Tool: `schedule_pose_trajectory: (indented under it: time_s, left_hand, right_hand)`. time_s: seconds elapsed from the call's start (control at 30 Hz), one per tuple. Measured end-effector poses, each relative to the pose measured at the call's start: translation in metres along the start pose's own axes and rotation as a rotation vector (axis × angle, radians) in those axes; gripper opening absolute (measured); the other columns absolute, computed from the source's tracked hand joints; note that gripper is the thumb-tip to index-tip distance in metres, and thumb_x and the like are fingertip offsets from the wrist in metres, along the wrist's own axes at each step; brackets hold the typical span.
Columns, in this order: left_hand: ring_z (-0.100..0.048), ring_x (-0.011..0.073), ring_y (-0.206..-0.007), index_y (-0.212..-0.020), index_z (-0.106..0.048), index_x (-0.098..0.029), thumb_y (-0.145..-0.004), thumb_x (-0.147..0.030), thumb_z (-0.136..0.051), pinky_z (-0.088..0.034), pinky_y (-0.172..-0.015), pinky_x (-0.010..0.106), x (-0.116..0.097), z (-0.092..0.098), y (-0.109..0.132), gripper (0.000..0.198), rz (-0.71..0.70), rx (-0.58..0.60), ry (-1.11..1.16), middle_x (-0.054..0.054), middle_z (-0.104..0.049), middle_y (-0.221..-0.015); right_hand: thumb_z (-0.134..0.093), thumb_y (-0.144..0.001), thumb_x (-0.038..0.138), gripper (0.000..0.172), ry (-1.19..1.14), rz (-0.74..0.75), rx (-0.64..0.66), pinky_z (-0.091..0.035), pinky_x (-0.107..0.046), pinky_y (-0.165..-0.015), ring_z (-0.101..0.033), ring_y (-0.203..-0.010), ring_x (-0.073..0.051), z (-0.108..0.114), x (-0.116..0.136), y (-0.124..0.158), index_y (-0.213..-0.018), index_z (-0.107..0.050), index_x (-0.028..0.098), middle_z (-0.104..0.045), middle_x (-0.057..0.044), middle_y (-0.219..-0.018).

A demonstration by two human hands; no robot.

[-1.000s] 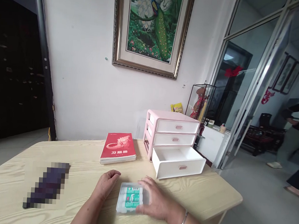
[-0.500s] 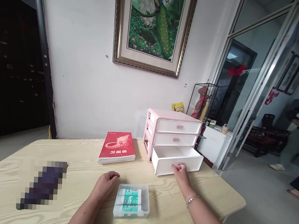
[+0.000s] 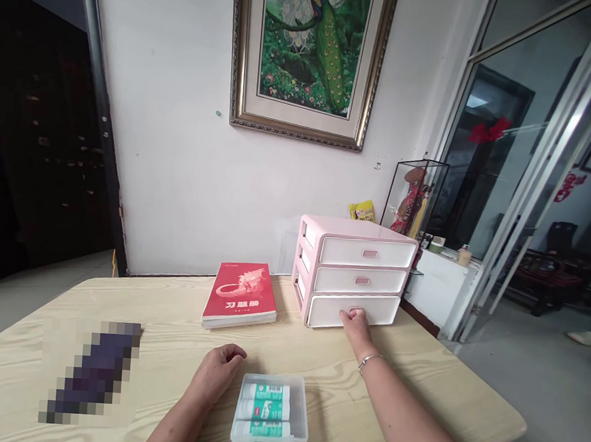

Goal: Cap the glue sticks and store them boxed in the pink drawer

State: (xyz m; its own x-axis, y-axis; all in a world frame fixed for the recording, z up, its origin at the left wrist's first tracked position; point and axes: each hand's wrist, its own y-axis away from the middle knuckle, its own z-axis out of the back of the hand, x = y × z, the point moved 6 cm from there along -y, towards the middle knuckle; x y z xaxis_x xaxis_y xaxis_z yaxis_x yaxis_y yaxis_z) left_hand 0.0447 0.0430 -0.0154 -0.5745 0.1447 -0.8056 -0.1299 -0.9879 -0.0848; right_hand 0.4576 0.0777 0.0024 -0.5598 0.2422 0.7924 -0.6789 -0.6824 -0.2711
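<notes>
On my feed the person's left hand [image 3: 219, 370] lay half-open on the pine tabletop [image 3: 170, 313], its fingers loosely curled and holding nothing, just beside a clear plastic box [image 3: 270, 413]. Inside the box sat three white tubes [image 3: 264, 409] with green labels, their small print too fine to read. The right hand [image 3: 356, 328] was at the pull [image 3: 356, 311] of the shut bottom drawer [image 3: 380, 311] of a pink-and-white plastic drawer unit [image 3: 354, 251]; I could not tell whether it gripped or pressed. To the left, a pixelated patch [image 3: 90, 372] hid an object on the table. A red paperback [image 3: 239, 295] lay beside the drawer unit.
</notes>
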Motion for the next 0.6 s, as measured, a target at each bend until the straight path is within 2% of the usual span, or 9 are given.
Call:
schedule_pose_trajectory:
  time_s: [0.17,0.3,0.37,0.47,0.53,0.6]
  left_hand:
    - [-0.059,0.0177,-0.064,-0.085,-0.073,-0.018,-0.075,-0.023,-0.046,-0.039,-0.060,0.024,-0.003,0.001,0.002,0.029,-0.019,-0.001,0.005,-0.001,-0.063,-0.063]
    - [-0.062,0.0186,-0.066,-0.082,-0.073,-0.017,-0.073,-0.021,-0.047,-0.042,-0.062,0.025,-0.004,0.004,0.003,0.027,-0.041,-0.028,0.077,0.001,-0.066,-0.064]
    - [-0.063,0.0189,-0.070,-0.082,-0.073,-0.017,-0.072,-0.022,-0.049,-0.044,-0.065,0.025,-0.005,0.005,0.004,0.026,-0.048,-0.043,0.113,0.002,-0.068,-0.069]
    - [-0.066,0.0191,-0.080,-0.088,-0.072,-0.016,-0.074,-0.025,-0.051,-0.048,-0.073,0.025,-0.007,0.005,0.007,0.027,-0.060,-0.058,0.152,0.004,-0.072,-0.083]
    - [-0.066,0.0197,-0.085,-0.095,-0.071,-0.015,-0.075,-0.028,-0.052,-0.050,-0.076,0.026,-0.011,0.005,0.012,0.031,-0.071,-0.069,0.174,0.005,-0.072,-0.090]
    - [-0.066,0.0202,-0.091,-0.105,-0.069,-0.014,-0.078,-0.029,-0.051,-0.051,-0.080,0.028,-0.018,0.006,0.022,0.036,-0.097,-0.075,0.188,0.008,-0.071,-0.099]
  right_hand:
    - [-0.062,-0.075,0.041,0.038,0.027,-0.001,0.088,-0.048,-0.031,-0.075,-0.066,-0.084,-0.023,0.001,0.000,0.003,-0.103,-0.056,0.016,-0.069,-0.010,-0.096]
    - [-0.058,-0.075,0.031,0.040,0.023,0.007,0.142,-0.048,-0.036,-0.081,-0.066,-0.092,-0.026,0.004,0.001,0.033,-0.111,-0.056,0.014,-0.068,-0.015,-0.104]
    - [-0.057,-0.077,0.031,0.038,0.002,0.043,0.183,-0.048,-0.035,-0.084,-0.066,-0.096,-0.025,0.002,0.003,0.065,-0.112,-0.057,0.016,-0.068,-0.014,-0.108]
    - [-0.056,-0.080,0.034,0.035,-0.100,0.150,0.277,-0.048,-0.029,-0.089,-0.064,-0.105,-0.021,-0.001,0.009,0.130,-0.111,-0.058,0.019,-0.068,-0.010,-0.110]
    - [-0.056,-0.082,0.040,0.036,-0.258,0.248,0.329,-0.050,-0.031,-0.089,-0.063,-0.106,-0.023,0.004,0.016,0.174,-0.110,-0.058,0.018,-0.067,-0.012,-0.112]
    - [-0.057,-0.084,0.043,0.037,-0.308,0.329,0.374,-0.052,-0.034,-0.086,-0.063,-0.105,-0.024,0.014,0.023,0.211,-0.112,-0.058,0.019,-0.066,-0.013,-0.114]
